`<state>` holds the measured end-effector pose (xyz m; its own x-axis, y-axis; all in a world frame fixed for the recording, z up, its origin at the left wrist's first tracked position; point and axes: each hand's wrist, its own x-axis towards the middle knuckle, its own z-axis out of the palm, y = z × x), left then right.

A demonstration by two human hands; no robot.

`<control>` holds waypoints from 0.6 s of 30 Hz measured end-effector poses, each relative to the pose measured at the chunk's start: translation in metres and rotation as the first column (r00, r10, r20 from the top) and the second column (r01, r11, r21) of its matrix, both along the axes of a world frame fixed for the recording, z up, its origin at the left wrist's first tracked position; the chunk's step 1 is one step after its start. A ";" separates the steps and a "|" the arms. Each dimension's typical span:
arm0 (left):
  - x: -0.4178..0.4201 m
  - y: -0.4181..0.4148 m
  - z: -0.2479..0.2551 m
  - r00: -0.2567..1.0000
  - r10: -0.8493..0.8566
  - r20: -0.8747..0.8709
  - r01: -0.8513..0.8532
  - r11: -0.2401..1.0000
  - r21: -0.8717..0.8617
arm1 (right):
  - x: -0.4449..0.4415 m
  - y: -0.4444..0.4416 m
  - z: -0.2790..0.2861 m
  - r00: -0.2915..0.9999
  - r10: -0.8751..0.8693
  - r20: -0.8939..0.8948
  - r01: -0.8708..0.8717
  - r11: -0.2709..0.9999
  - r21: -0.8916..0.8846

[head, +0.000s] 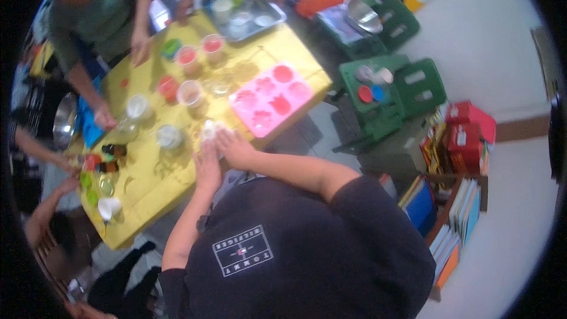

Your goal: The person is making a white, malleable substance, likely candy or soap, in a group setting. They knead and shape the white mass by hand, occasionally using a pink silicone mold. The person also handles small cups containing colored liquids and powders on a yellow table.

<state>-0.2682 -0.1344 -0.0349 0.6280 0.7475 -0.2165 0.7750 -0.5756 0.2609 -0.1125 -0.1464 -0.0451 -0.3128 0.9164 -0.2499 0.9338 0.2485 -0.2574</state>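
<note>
At the near edge of the yellow-covered table (148, 195), my left hand (207, 166) and my right hand (234, 147) come together at a small white item (209, 129). The item is blurred and partly covered by my fingers; it may be a tissue or a small container. Right of it lies a pink mold (253, 110) with flower-shaped and round cavities holding red and pink material. Beyond my hands stands a clear plastic cup (190, 93). A cup with whitish contents (168, 136) is to the left.
Cups of red material (187, 56) and a metal tray (248, 31) with containers are farther back. Dark bottles (114, 150) and a white cup (109, 208) sit at left. Other people's hands (105, 117) reach over the table. Green chairs (376, 84) stand at right.
</note>
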 end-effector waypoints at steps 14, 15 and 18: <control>0.024 -0.004 0.006 0.994 0.046 -0.104 -0.044 0.999 0.022 | 0.067 0.003 0.042 0.904 0.103 -0.414 -0.057 0.991 0.123; 0.025 -0.005 0.002 0.994 0.074 -0.076 -0.070 0.997 0.043 | 0.081 0.001 0.042 0.893 0.094 -0.440 -0.044 0.991 0.123; 0.023 -0.007 -0.020 0.988 0.152 0.010 -0.152 0.983 0.102 | 0.135 -0.007 0.046 0.861 0.053 -0.505 0.022 0.990 0.142</control>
